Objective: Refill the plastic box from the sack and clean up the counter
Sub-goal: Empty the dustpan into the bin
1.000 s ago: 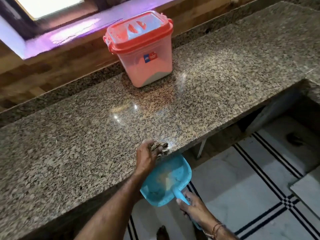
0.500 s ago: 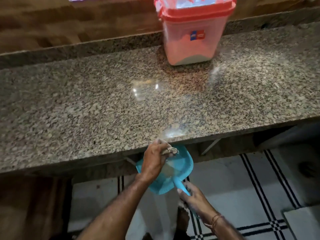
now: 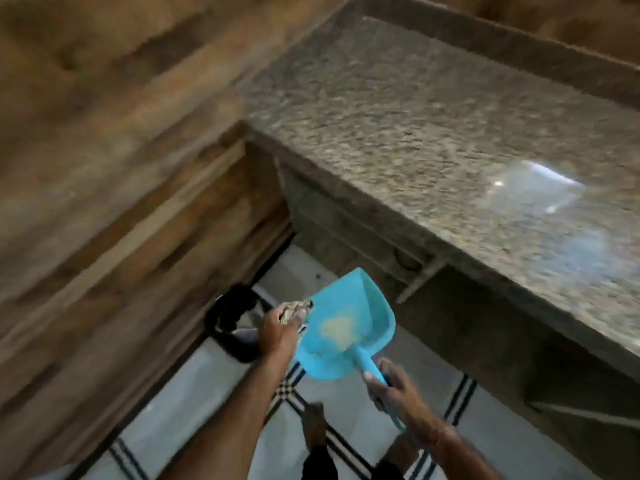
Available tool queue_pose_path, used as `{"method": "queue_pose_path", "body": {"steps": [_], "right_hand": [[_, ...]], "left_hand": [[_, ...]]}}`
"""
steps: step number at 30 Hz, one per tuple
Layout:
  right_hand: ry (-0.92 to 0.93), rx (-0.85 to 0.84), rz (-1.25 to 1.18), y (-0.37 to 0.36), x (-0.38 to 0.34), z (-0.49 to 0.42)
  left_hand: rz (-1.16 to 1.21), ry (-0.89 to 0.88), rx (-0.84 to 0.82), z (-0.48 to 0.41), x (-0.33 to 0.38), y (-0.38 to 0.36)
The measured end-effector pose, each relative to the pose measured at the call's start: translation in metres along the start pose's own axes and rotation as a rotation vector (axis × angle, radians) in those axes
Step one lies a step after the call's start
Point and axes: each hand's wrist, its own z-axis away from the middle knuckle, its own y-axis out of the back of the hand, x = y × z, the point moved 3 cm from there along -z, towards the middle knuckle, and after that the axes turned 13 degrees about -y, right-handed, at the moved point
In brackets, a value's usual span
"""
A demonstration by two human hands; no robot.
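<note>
A blue dustpan (image 3: 346, 327) with a small pale heap of swept-up grains (image 3: 337, 327) in it hangs over the tiled floor, below the counter's left end. My right hand (image 3: 391, 386) grips its handle. My left hand (image 3: 280, 330) holds a crumpled patterned cloth (image 3: 294, 308) against the pan's left rim. The granite counter (image 3: 415, 116) fills the upper right. The plastic box and the sack are out of view.
A wooden-look wall (image 3: 104, 168) runs along the left. A black object (image 3: 235, 320) sits on the white floor (image 3: 173, 410) by the wall, just left of my left hand. My feet (image 3: 313, 424) show below the pan.
The view has swung left; the red-lidded box has left the frame. Both hands have carried the dustpan and cloth away from the counter edge, lower and toward the wall corner.
</note>
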Motion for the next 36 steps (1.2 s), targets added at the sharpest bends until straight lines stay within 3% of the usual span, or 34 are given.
{"method": "queue_pose_path", "body": {"steps": [4,9,20,25,36], "right_hand": [[-0.036,-0.071,0.139,-0.087,-0.026,-0.033],[-0.166,-0.107,0.223,-0.162,-0.017,-0.103],[-0.428,-0.032,0.339,-0.292,-0.025,-0.367],[-0.573,-0.022,0.405,-0.314,-0.018,-0.410],[-0.278,-0.074,0.400,-0.302,0.026,-0.426]], "left_hand": [[0.035,0.082,0.116,-0.010,-0.044,0.086],[-0.005,0.191,0.221,-0.044,-0.119,0.141],[0.091,0.409,0.403,-0.154,-0.276,0.134],[0.063,0.464,0.419,-0.160,-0.317,0.132],[0.115,0.450,0.442,-0.176,-0.344,0.122]]}}
